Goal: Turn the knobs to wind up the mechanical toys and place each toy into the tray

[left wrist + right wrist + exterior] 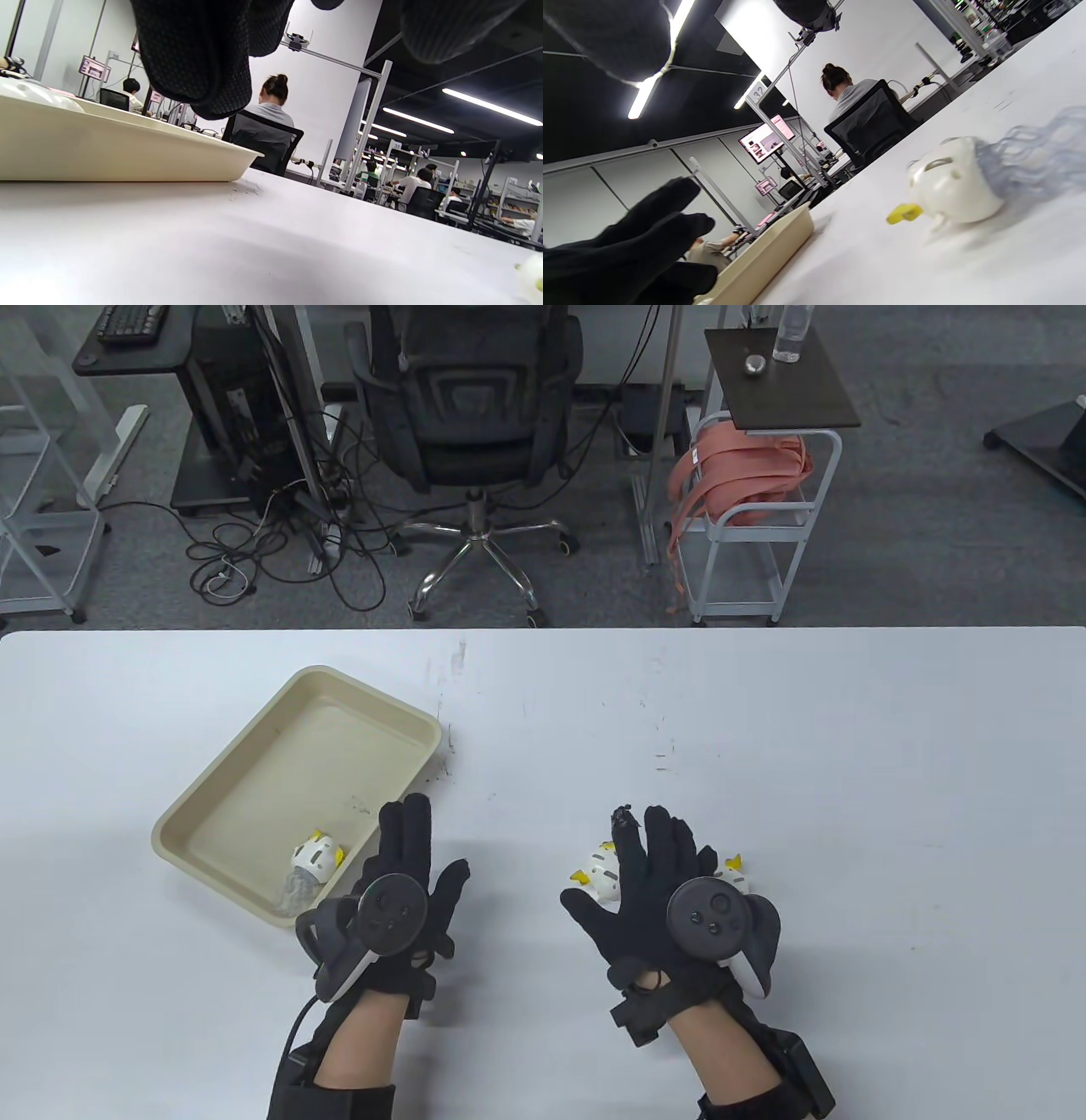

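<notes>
On the white table [764,712], your right hand [670,891] hovers, fingers spread and empty, over two small wind-up toys [598,875]; your left hand [399,891] lies flat beside the tray [280,780], which holds one toy [314,861]. They look light, hard and slippery: pinch the body, not the trailing fringe.

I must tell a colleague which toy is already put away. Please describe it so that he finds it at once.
Start at the beige tray on the table's left side. In its near corner, beside the left hand, lies a white toy with yellow parts. The other toys sit on the bare table by the right hand.
</notes>
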A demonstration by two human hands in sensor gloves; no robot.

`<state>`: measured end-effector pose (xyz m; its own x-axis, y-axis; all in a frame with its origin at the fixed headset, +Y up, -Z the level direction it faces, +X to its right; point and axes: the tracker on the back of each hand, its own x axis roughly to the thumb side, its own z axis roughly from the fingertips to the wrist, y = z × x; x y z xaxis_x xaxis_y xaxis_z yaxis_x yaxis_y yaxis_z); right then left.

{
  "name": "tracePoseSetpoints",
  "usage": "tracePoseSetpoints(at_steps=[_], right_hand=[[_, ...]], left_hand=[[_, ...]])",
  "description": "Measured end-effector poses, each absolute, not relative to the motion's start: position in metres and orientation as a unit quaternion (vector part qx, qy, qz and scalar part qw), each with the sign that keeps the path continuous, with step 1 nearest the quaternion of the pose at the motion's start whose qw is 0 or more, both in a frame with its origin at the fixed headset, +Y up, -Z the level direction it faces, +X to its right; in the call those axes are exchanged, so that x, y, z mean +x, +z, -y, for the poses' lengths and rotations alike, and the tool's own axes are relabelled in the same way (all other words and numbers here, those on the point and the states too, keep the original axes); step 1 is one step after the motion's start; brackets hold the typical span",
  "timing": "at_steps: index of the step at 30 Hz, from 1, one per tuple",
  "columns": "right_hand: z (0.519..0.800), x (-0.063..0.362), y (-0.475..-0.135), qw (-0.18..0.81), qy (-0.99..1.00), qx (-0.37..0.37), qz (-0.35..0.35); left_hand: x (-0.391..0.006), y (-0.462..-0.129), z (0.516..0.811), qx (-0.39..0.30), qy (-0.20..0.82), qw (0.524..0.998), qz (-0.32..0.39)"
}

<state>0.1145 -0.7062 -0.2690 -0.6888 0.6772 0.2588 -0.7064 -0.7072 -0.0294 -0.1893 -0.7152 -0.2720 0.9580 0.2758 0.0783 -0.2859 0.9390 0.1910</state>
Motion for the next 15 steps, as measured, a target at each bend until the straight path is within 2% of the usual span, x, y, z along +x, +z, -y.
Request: tracePoseSetpoints(at_steps=[4, 10, 15], right_hand=[[0.710, 0.116, -0.273, 0.323, 0.939, 0.101, 0.056], [0.722, 0.106, -0.279, 0.207, 0.973, 0.095, 0.031], [0.729, 0.095, -0.282, 0.147, 0.985, 0.095, 0.014]], left_hand=[[-0.180, -0.270, 0.717, 0.101, 0.102, 0.989, 0.034], [-0.162, -0.268, 0.719, 0.081, 0.105, 0.989, 0.059], [-0.154, -0.268, 0.721, 0.072, 0.093, 0.991, 0.068]])
